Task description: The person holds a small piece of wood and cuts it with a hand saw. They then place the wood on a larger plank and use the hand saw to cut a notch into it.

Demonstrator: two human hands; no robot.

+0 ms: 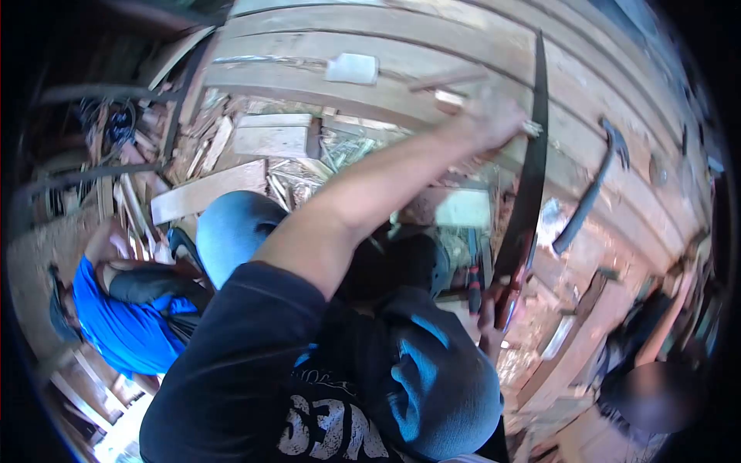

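A handsaw (pixel 532 147) with a long dark blade and a reddish handle stands across the wooden planks, tip toward the far side. At the handle, my right hand (pixel 490 320) is closed, partly hidden by it. My left arm reaches across to the blade, where my left hand (pixel 494 119) is blurred and looks closed. A small pale bit (pixel 532 128) shows at its fingertips, against the blade; I cannot make out what it is. Beside the left hand lies a thin brown stick (pixel 451 79). A claw hammer (pixel 594 185) rests right of the saw.
A white block (pixel 352 69) sits on the planks (pixel 309 46). Wood offcuts (pixel 274 135) and shavings lie around my knees. A red-and-black-handled tool (pixel 474 282) is near the saw handle. One person in blue (pixel 135 320) crouches at left; another person (pixel 656 386) is at lower right.
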